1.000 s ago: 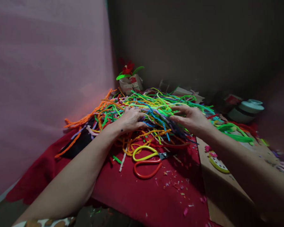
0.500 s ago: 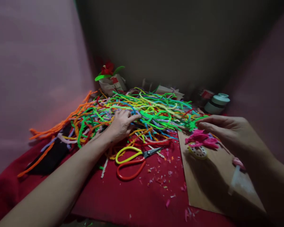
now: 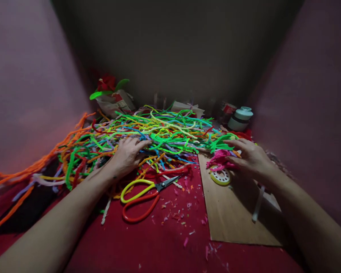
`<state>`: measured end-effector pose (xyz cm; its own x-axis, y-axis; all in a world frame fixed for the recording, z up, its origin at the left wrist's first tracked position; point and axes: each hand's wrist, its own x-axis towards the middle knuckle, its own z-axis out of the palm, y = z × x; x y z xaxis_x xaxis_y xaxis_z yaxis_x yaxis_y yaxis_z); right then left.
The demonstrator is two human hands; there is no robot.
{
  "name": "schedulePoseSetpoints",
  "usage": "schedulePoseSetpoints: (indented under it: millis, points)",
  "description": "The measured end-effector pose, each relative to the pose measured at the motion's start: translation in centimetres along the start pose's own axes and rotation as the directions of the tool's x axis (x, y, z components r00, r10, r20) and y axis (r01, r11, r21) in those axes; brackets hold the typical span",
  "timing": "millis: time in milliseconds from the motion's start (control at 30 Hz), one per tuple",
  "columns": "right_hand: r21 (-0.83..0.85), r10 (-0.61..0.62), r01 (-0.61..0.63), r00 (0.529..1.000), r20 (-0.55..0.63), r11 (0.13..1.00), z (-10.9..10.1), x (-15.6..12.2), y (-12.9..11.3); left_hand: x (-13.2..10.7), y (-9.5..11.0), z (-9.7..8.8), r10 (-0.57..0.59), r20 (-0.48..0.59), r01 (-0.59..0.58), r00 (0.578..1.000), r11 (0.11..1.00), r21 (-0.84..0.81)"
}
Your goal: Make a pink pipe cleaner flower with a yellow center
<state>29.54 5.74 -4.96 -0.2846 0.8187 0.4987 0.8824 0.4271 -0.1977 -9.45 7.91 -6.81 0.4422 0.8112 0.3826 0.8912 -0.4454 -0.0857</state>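
The left hand (image 3: pixel 126 155) lies palm down on the near edge of a big heap of pipe cleaners (image 3: pixel 165 131). Its fingers are loosely spread, their tips pushed in among the stems, and it grips nothing that I can see. The heap is a tangle of green, yellow, orange, blue and lilac stems. It covers the far middle of a red cloth (image 3: pixel 159 242), and long orange strands trail off to the left.

The right hand (image 3: pixel 250 157) is to the right of the heap, palm down and open, with its fingers stretched towards the left. Its thumb touches a pink tuft (image 3: pixel 219 159) at the far left corner of a brown board (image 3: pixel 233 220). Just near of the tuft, touching it, a yellow ring (image 3: pixel 221 176) with a pattern of small holes lies flat on the board. A white strip (image 3: pixel 257 204) lies further right on the board, under the wrist.

Scissors (image 3: pixel 143 191) with one yellow and one orange loop lie on the cloth just near of the left hand, blades pointing right and slightly parted. Small pink and orange scraps (image 3: pixel 176 212) are scattered between the scissors and the board.

Far left stands a red flower (image 3: pixel 107 82) with green leaves in a paper wrap (image 3: pixel 115 104); the wrap's red-and-white label is too blurred to read. Far right stands a pale jar (image 3: pixel 240 118) with a dark band, with no lettering that I can make out.
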Motion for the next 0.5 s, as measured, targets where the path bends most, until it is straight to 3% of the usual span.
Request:
schedulePoseSetpoints:
  millis: [133, 267, 367, 500]
  points:
    - [0.003, 0.006, -0.006, 0.999, 0.045, 1.0, 0.3, -0.16, -0.03, 0.01, -0.11, 0.15, 0.012, 0.009, -0.012, 1.0, 1.0, -0.003]
    - [0.041, 0.086, -0.085, 0.996, -0.031, 0.996, 0.54, 0.0, -0.67, 0.02, -0.07, 0.24, -0.002, 0.005, 0.002, 1.0, 1.0, -0.022]
    - [0.201, 0.201, -0.185, 0.978, -0.06, 0.962, 0.64, 0.02, -0.78, 0.02, 0.15, 0.14, -0.002, 0.009, 0.002, 1.0, 1.0, -0.003]
    - [0.415, 0.336, -0.319, 0.941, 0.034, 0.852, 0.51, -0.26, -0.49, 0.01, 0.26, 0.01, 0.009, 0.012, -0.01, 1.0, 0.999, 0.036]
